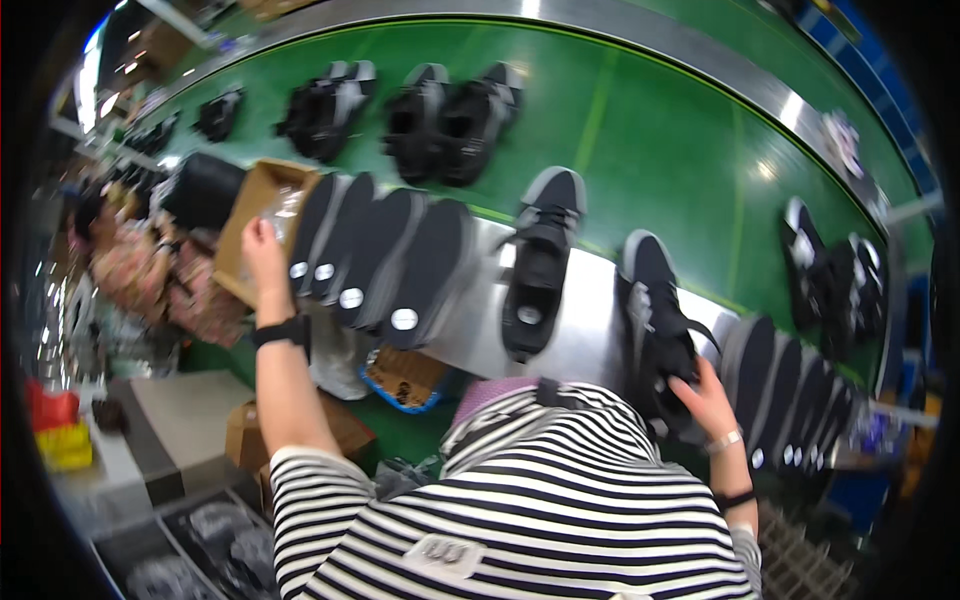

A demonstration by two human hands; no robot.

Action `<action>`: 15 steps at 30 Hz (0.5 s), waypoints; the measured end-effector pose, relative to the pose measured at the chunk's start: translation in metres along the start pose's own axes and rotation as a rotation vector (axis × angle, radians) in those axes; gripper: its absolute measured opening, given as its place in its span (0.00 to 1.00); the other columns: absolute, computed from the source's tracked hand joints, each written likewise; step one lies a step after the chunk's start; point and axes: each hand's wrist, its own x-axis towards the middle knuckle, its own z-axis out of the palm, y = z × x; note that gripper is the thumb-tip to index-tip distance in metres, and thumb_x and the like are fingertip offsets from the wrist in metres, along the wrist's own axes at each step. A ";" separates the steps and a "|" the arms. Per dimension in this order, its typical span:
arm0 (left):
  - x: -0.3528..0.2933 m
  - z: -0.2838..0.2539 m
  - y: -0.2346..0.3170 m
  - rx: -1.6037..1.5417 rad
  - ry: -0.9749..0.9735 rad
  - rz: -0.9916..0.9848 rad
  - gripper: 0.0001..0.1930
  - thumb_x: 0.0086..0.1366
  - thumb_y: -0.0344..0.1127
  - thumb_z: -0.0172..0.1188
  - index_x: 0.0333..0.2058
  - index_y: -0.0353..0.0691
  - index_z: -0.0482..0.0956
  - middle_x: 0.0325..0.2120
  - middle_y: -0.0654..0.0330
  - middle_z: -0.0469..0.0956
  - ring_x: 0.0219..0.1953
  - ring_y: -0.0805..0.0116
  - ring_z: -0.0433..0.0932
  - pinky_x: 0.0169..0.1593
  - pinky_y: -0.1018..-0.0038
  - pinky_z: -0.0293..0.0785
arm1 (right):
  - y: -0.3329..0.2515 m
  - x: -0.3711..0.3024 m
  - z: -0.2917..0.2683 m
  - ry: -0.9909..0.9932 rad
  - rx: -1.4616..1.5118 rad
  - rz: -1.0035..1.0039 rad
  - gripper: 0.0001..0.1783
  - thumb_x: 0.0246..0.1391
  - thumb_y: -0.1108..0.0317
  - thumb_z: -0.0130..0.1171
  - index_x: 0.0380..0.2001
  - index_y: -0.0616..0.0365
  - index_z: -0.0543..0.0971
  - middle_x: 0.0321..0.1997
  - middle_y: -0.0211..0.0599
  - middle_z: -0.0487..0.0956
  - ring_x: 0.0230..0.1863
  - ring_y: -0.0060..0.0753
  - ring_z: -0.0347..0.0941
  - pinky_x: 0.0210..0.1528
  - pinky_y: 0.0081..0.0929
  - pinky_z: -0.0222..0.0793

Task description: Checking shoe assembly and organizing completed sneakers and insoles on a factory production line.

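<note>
My right hand (708, 402) grips the heel of a black sneaker (655, 310) with a grey-edged toe and loose laces, its toe pointing away from me. My left hand (264, 255) is at an open cardboard box (262, 192) with clear plastic inside. Its fingers look curled, and what they hold, if anything, is hidden. Between my hands a second black sneaker (543, 262) stands on the metal edge (590, 310), a round white sticker inside it. Several black insoles (432, 270) with white round stickers lie in a row beside my left hand.
More insoles (775, 385) fan out at the right. Pairs of black shoes (455, 120) stand on the green conveyor belt (640, 130), with others (845, 265) at far right. A co-worker (150, 265) in a patterned top sits at left. Below are a blue-rimmed box (408, 380) and a divided crate (185, 540).
</note>
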 end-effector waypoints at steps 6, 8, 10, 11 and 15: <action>-0.125 0.029 0.175 -0.227 -0.964 -0.048 0.12 0.54 0.37 0.56 0.30 0.33 0.73 0.23 0.62 0.74 0.24 0.78 0.71 0.29 0.82 0.68 | -0.020 0.029 0.007 0.149 -0.038 0.054 0.22 0.38 0.71 0.48 0.41 0.68 0.68 0.37 0.53 0.72 0.41 0.49 0.68 0.45 0.35 0.61; -0.165 0.050 0.180 -0.205 -1.136 0.018 0.20 0.49 0.41 0.60 0.37 0.30 0.72 0.27 0.54 0.75 0.28 0.67 0.74 0.34 0.75 0.70 | -0.024 0.033 0.003 0.149 -0.016 0.050 0.20 0.39 0.71 0.49 0.39 0.67 0.69 0.36 0.50 0.72 0.40 0.48 0.68 0.44 0.35 0.61; -0.197 0.074 0.165 -0.167 -1.075 0.131 0.31 0.46 0.40 0.61 0.48 0.32 0.62 0.38 0.47 0.69 0.37 0.58 0.72 0.40 0.69 0.68 | -0.031 0.025 0.003 0.148 0.007 0.042 0.17 0.40 0.71 0.50 0.37 0.66 0.70 0.35 0.47 0.73 0.39 0.47 0.68 0.43 0.36 0.61; -0.207 0.077 0.171 -0.123 -1.048 0.135 0.33 0.45 0.38 0.60 0.50 0.32 0.59 0.38 0.48 0.67 0.36 0.58 0.71 0.39 0.69 0.68 | -0.042 0.017 0.002 0.374 -0.300 -0.171 0.14 0.41 0.71 0.51 0.34 0.64 0.71 0.33 0.44 0.73 0.38 0.45 0.68 0.41 0.35 0.61; -0.245 0.076 0.194 -0.185 -1.095 0.064 0.39 0.43 0.32 0.61 0.53 0.33 0.51 0.34 0.52 0.63 0.29 0.71 0.67 0.34 0.76 0.67 | -0.086 -0.007 0.002 0.357 -0.491 -0.632 0.14 0.39 0.70 0.55 0.33 0.59 0.70 0.32 0.38 0.71 0.38 0.41 0.66 0.39 0.34 0.59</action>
